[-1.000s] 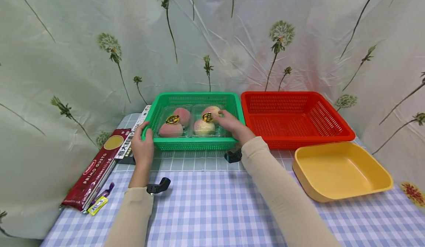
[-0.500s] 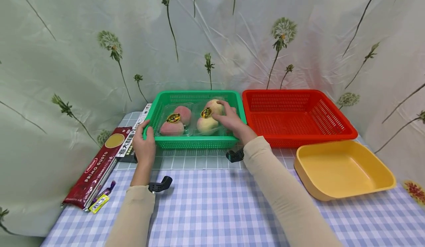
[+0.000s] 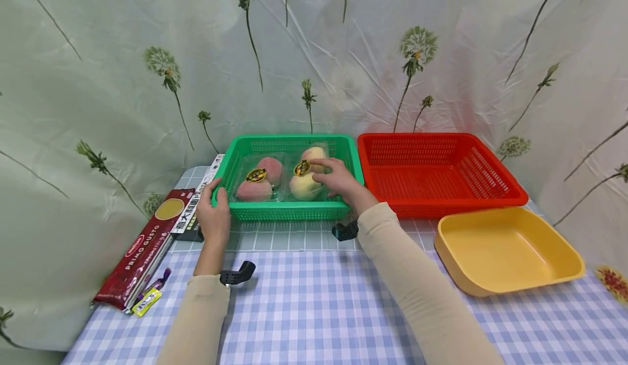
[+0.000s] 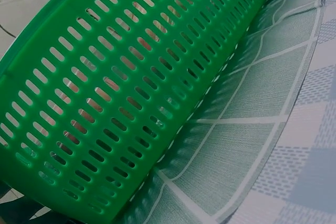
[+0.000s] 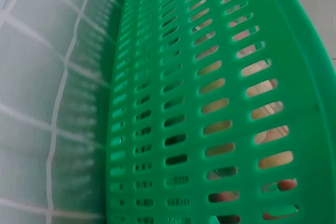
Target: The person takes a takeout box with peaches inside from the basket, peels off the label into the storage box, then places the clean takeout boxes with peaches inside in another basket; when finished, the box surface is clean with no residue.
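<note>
A green slotted basket (image 3: pixel 289 211) stands at the back middle of the table and fills both wrist views (image 4: pixel 131 93) (image 5: pixel 210 103). Inside it lie two clear plastic packs of peaches. The left pack (image 3: pixel 257 180) lies flat. My right hand (image 3: pixel 338 182) grips the right pack (image 3: pixel 305 177), which is tilted up. My left hand (image 3: pixel 214 212) grips the basket's front left corner, thumb on the rim.
A red basket (image 3: pixel 483 193) stands right of the green one. A yellow tray (image 3: pixel 510 278) sits in front of it. A dark red pasta box (image 3: pixel 144 245), a flat box (image 3: pixel 198 199) and small packets (image 3: pixel 147 298) lie at the left edge. Flowered cloth hangs behind.
My right hand has closed on the right peach pack and raised its right side, tipping it leftwards. My left hand stays on the basket corner.
</note>
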A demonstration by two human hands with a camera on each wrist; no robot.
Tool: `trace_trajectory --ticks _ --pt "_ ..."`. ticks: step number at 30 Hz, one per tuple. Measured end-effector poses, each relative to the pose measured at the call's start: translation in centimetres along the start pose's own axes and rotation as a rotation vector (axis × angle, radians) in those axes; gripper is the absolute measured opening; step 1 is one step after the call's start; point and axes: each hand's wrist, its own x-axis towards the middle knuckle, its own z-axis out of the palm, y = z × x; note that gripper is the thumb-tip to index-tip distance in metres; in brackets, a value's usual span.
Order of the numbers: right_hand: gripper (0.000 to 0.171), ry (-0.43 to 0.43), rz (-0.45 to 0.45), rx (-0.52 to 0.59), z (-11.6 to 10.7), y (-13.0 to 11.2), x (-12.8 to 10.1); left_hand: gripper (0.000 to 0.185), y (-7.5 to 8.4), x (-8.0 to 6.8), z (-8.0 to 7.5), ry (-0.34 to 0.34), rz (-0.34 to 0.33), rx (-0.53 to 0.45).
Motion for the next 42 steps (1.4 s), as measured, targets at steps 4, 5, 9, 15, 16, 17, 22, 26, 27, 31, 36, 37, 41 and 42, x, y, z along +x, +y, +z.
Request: trace_trajectory --ticks 4,5,9,15,16,17,22,26,27,31,36,37,41,42 --pt "0.049 0.076 -0.017 -0.021 0.3 -0.2 0.2 0.040 0.1 -0.1 -0.3 0.001 -0.017 -0.018" --pt "0.049 0.097 -0.023 -0.031 0.3 -0.3 0.3 0.040 0.2 -0.1 -0.4 0.002 -0.015 -0.024" --pt "0.047 0.170 -0.027 -0.014 0.3 -0.4 0.2 0.039 0.1 -0.1 -0.4 -0.010 0.001 -0.031" --pt "0.043 0.248 -0.034 0.032 0.2 -0.4 -0.2 0.040 0.0 -0.2 -0.4 -0.031 -0.007 -0.018" --pt "0.043 0.264 -0.049 0.015 0.2 -0.5 -0.3 0.040 -0.1 -0.2 -0.4 -0.030 -0.008 -0.016" --pt "0.043 0.280 -0.064 0.003 0.2 -0.5 -0.4 0.040 -0.1 -0.2 -0.4 -0.027 -0.009 -0.015" --pt "0.042 0.390 -0.149 -0.112 0.0 -1.3 -1.4 0.040 -0.2 -0.2 -0.5 -0.043 -0.010 0.008" --pt "0.041 0.534 -0.229 -0.056 -1.2 -2.2 -2.7 0.040 0.0 -0.1 -0.5 -0.027 0.020 0.040" --pt "0.040 0.558 -0.248 -0.011 -1.6 -2.4 -3.1 0.039 0.0 -0.1 -0.5 -0.009 0.031 0.054" --pt "0.037 0.559 -0.260 0.254 -3.6 -2.8 -5.4 0.038 0.3 -0.2 -0.3 0.058 0.096 0.124" --pt "0.039 0.423 -0.222 0.488 -5.6 -1.6 -8.9 0.041 0.6 -0.2 -0.2 0.051 0.116 0.223" --pt "0.039 0.395 -0.217 0.517 -5.9 -1.1 -9.6 0.042 0.7 -0.2 -0.2 0.040 0.113 0.237" --pt "0.039 0.278 -0.234 0.569 -6.8 0.9 -11.9 0.045 0.9 -0.4 0.1 -0.003 0.092 0.271" --pt "0.039 0.250 -0.242 0.560 -7.0 1.4 -12.3 0.046 0.9 -0.4 0.2 -0.008 0.092 0.274"
